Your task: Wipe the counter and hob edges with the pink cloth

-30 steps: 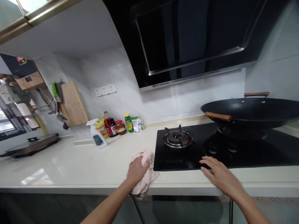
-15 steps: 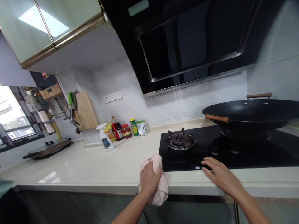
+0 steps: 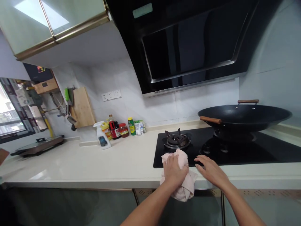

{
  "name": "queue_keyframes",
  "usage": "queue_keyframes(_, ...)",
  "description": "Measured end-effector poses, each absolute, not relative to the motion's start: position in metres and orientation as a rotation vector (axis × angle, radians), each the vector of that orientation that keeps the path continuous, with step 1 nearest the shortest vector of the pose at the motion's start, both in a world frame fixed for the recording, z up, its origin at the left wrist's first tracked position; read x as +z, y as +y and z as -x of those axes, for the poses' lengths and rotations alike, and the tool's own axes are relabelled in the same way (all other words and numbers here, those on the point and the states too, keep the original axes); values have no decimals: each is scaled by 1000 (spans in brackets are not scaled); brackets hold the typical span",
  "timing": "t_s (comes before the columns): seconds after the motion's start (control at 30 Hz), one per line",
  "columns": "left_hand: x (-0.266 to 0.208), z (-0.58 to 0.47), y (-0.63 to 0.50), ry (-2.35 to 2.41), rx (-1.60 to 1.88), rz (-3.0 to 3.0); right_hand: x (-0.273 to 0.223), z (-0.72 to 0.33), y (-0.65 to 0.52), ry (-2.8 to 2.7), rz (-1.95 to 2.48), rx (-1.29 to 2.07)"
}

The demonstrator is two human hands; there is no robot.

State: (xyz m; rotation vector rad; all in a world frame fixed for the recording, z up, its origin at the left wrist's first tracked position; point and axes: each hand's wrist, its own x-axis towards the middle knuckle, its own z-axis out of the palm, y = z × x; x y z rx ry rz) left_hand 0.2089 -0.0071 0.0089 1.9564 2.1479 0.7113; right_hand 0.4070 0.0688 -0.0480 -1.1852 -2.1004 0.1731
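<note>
A crumpled pale pink cloth [image 3: 184, 186] lies over the front edge of the black gas stove [image 3: 162, 158] and hangs down past the counter's rim. My left hand [image 3: 173, 168] is closed on this cloth and presses it against the stove's front left part. To the right, my right hand [image 3: 210, 168] rests with fingers spread at the stove's front edge, holding nothing. Just behind the cloth stands the left burner [image 3: 177, 140]. Two black knobs [image 3: 215, 148] sit beyond my right fingertips.
A large black wok [image 3: 244, 117] with wooden handles covers the right burner. Along the wall stand a spray bottle [image 3: 102, 136], sauce bottles and a red-lidded jar [image 3: 123, 130]. An electric pan [image 3: 39, 146] is at the far left. The range hood [image 3: 188, 50] overhangs the stove.
My left hand has moved the cloth right, from the counter beside the stove onto the stove's front left part. My right hand stays near the front edge. The view has shifted slightly.
</note>
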Motion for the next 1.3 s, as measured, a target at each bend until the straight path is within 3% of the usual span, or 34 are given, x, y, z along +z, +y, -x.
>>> queue_keyframes(0.23,15,-163,-23,1867,737,-2174,-51,-406,72,-2094,1194,181)
queue_keyframes(0.43,19,-76,-43,2228,636,-2223,-55,-411,81,-2061,1133,260)
queue_keyframes(0.63,28,-7,-51,2285,479,-2220,-26,-373,55,-2080,1091,300)
queue_keyframes(1.03,9,3,-51,2221,546,-2312,1,-239,23,-2403,1193,227)
queue_keyframes(1.3,5,5,-48,2216,631,-2260,1,-231,70,-2488,942,224)
